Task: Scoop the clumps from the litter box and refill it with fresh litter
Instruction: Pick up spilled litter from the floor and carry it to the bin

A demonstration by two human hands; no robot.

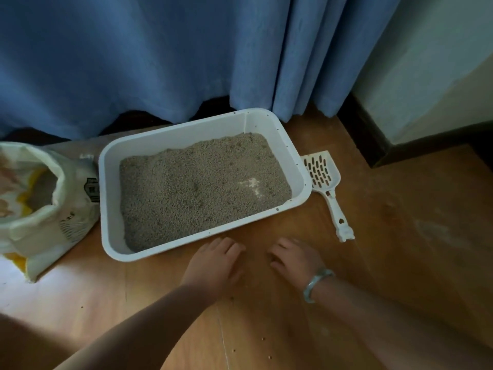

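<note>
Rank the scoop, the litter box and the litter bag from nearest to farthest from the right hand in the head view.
1. Too close to call: litter box, just ahead of the right hand, and scoop, on the floor to its right.
2. litter bag, far left, beyond the box.

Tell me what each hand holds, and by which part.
Nothing is held. The left hand and right hand are empty, low over the floor; the scoop lies untouched beside the litter box.
</note>
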